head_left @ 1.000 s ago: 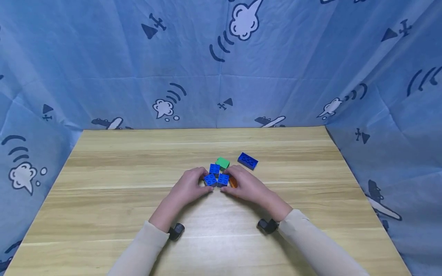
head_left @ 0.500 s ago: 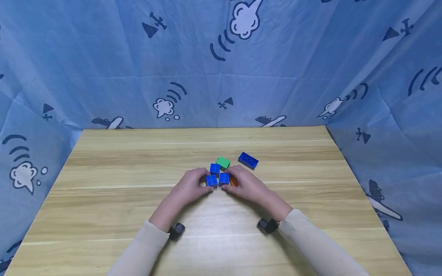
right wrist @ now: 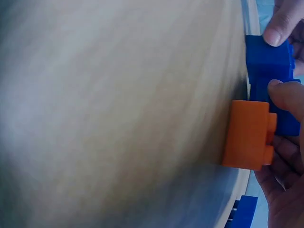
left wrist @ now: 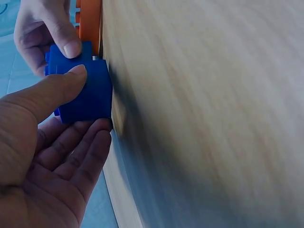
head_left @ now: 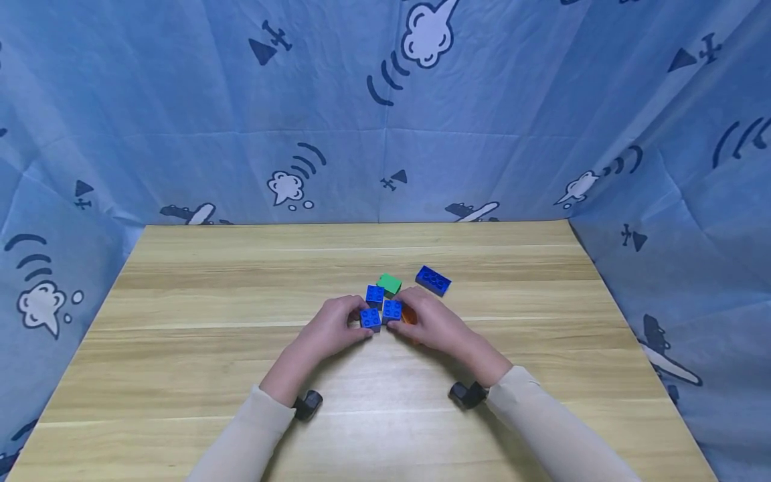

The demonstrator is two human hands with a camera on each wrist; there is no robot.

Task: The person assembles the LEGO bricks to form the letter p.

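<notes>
The left hand (head_left: 334, 323) is bent half closed, and by it the left blue brick (head_left: 370, 320) is gripped, the thumb laid on the near face and the fingers curled around the far side. Directly at twelve o'clock from that brick, the rear blue brick (head_left: 375, 295) is set down, studs up, with the green brick (head_left: 389, 284) placed at two o'clock from it. At two o'clock from the left blue brick, the right blue brick (head_left: 392, 311) is held by the right hand (head_left: 435, 325), its thumb pressed on the near face and its fingers bent behind; whether the two gripped bricks touch cannot be told. The orange brick (right wrist: 247, 135) is partly covered in the head view, tucked in the hollow of the right hand, at about three o'clock from the right blue brick. The long blue brick (head_left: 432, 280) is lain well apart from the hands' grip, at one o'clock from the right hand. Of the edges, the left one of the wooden table (head_left: 199, 321) is seen at nine o'clock, well apart from the left hand; the far one is met by the blue curtain (head_left: 337, 87) at twelve; the right one is seen at three, likewise well apart from the right hand. Broad stretches of tabletop are offered at nine and three, and a strip at six between the forearms.
</notes>
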